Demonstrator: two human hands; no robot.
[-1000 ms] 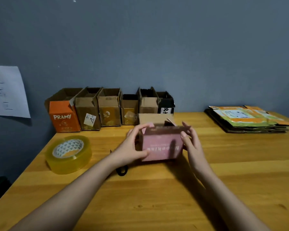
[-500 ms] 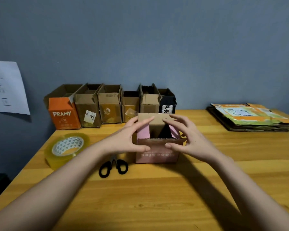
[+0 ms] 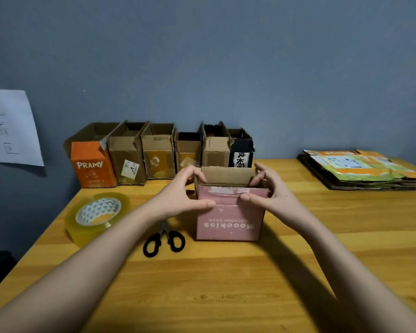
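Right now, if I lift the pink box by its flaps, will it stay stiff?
Walls probably stay stiff: the pink box stands square on the table. Its upright back flap would likely bend. Probably light, being thin card.

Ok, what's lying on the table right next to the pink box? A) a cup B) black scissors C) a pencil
B: the black scissors lie flat just left of the pink Mooekiss box.
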